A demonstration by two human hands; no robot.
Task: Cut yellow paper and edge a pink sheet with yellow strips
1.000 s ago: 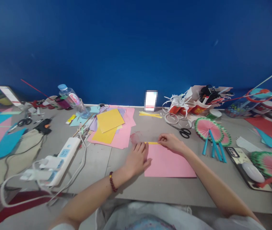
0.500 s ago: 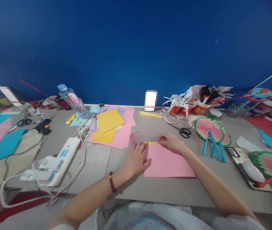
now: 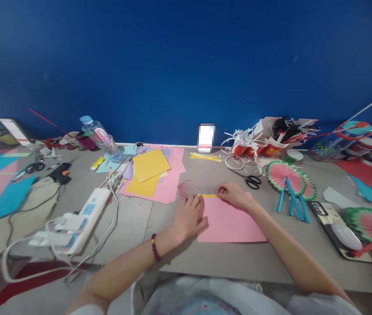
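A sheet of pink paper (image 3: 231,223) lies flat on the table in front of me, with a narrow yellow paper strip (image 3: 210,196) along its far edge. My left hand (image 3: 189,218) rests palm down at the sheet's far left corner. Its fingertips touch the left end of the strip, and its thumb is spread over the paper. Curled at the strip's right end is my right hand (image 3: 233,193), thumb and fingers pinched on it. The right fingers partly cover that end of the strip.
Yellow and pink sheets (image 3: 151,165) are stacked to the left, near a bottle (image 3: 102,138) and a power strip (image 3: 89,214). Black-handled scissors (image 3: 253,181), paper fans (image 3: 286,177) and a mouse (image 3: 346,235) lie right. A phone (image 3: 206,138) stands against the blue wall.
My left wrist has shifted very slightly to the right. Both hands otherwise keep their places on the strip and the pink paper.
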